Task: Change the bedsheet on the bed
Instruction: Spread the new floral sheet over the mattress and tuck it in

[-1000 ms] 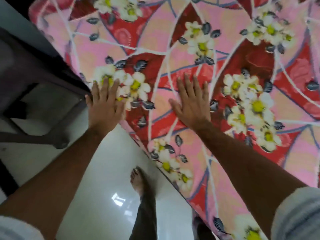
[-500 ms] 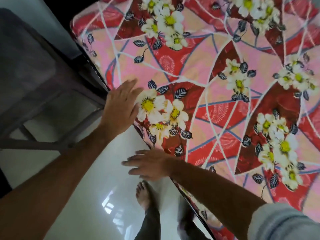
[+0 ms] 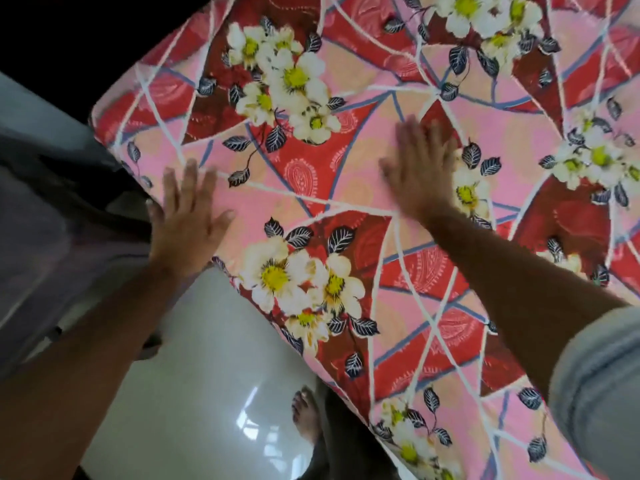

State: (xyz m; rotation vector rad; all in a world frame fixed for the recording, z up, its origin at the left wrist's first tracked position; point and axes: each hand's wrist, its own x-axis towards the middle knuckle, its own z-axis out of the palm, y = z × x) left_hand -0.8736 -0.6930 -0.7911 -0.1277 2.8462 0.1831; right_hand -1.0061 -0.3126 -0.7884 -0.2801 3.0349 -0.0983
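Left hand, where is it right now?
In the head view, the left hand lies flat on the floral bedsheet at the bed's near edge, close to the corner.

- Both forearms are bare from wrist to elbow.
- A light grey sleeve [image 3: 602,386], soft and ribbed-looking, is bunched at the right elbow.
- The left hand [image 3: 183,223] and right hand [image 3: 420,168] wear no rings or watch.
- A bare foot [image 3: 306,415] shows below dark trousers [image 3: 318,459].

Both hands lie on the bedsheet [image 3: 346,188]: left hand [image 3: 183,223] at the bed's near edge by its corner, right hand [image 3: 422,171] farther in.
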